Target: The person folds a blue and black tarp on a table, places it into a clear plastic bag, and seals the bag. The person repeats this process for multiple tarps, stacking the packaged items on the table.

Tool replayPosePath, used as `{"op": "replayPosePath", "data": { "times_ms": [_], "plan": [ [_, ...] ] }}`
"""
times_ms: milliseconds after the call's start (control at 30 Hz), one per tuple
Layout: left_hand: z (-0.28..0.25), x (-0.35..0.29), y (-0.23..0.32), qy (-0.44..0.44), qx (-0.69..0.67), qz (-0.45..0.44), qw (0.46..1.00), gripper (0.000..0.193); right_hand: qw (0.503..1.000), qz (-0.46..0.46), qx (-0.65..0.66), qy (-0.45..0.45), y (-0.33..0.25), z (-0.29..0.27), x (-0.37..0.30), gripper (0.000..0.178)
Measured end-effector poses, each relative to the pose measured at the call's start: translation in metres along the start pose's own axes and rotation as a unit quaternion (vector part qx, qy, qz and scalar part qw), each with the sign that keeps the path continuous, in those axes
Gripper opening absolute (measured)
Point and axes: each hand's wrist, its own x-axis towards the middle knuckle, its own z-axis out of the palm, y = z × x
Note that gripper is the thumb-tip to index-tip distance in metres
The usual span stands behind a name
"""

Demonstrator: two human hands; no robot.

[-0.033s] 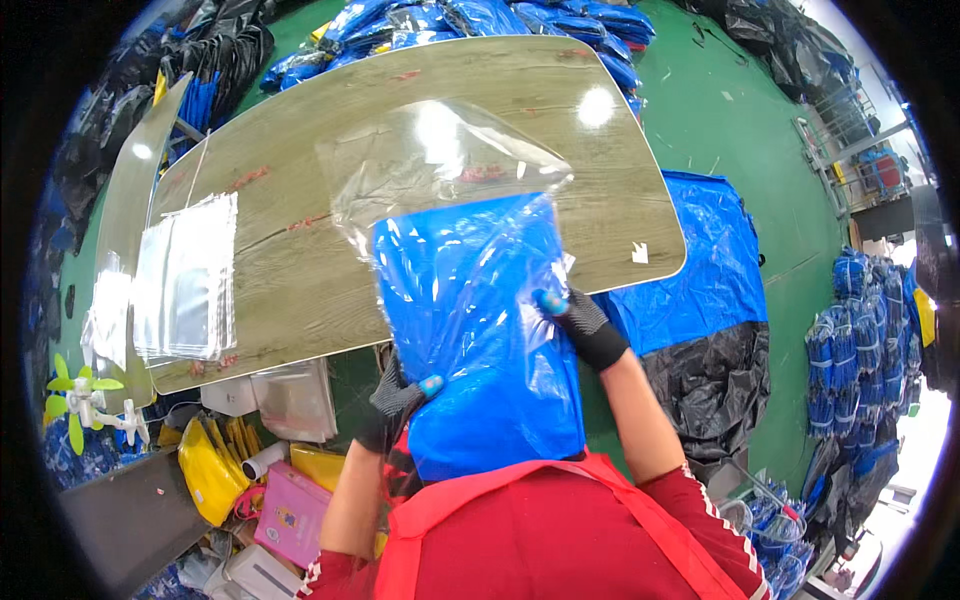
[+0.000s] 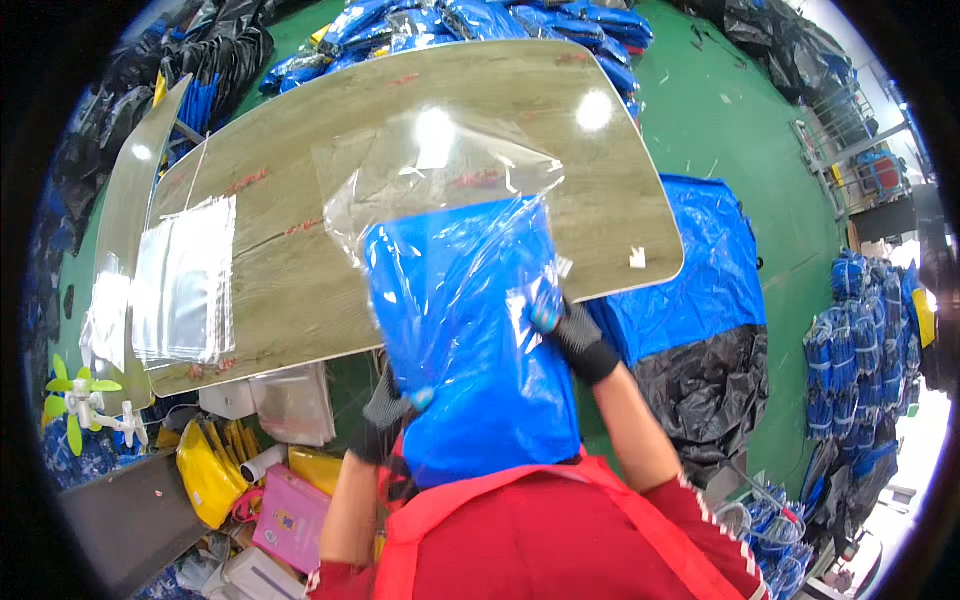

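Note:
A folded blue plastic sheet [image 2: 490,425] lies partly over the table's near edge and reaches back to my body. A clear plastic bag [image 2: 455,183] surrounds its far part, with the bag's slack end lying on the tabletop. My left hand [image 2: 388,408], in a grey-black glove with blue fingertips, grips the left side of the bagged sheet near the bottom; its thumb shows on top and the other fingers are hidden. On the right side, my gloved right hand [image 2: 572,335] pinches the bag and sheet, thumb on top.
The wood-pattern table [image 2: 300,290] carries a stack of clear bags [image 2: 185,280] at left. Blue bundles [image 2: 480,18] are heaped beyond it. A blue-and-black sheet [image 2: 700,260] lies right of the table. Yellow bags [image 2: 212,475], a pink bag [image 2: 292,512] and a small green fan [image 2: 78,400] are at lower left.
Both hands and the bagged blue sheet have shifted slightly left and toward me. The bag's slack end has sunk a little and creased. Both hands keep their hold.

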Motion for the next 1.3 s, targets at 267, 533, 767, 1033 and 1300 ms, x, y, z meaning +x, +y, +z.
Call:
{"op": "replayPosePath", "data": {
  "times_ms": [267,533,767,1033,1300],
  "plan": [
    [-0.028,-0.014,0.001,-0.061,0.121,0.022,0.990,0.088,0.947,-0.126,-0.281,0.094,0.035,-0.029,-0.022,0.047],
    [-0.031,0.088,0.050,0.012,0.058,0.109,0.992,0.063,0.997,-0.040,0.033,-0.063,0.012,-0.030,0.084,0.050],
    [-0.002,-0.032,0.001,-0.029,0.070,-0.071,0.995,0.109,0.996,-0.009,0.037,-0.079,0.038,0.008,-0.084,0.116],
    [-0.013,-0.029,-0.039,0.070,0.191,-0.044,0.978,0.074,0.997,0.065,-0.016,0.040,0.058,0.009,-0.075,0.053],
    [0.001,0.018,0.071,0.001,0.040,0.000,0.999,0.078,0.954,-0.044,-0.266,-0.127,0.030,-0.010,-0.064,0.051]
  ]
}}
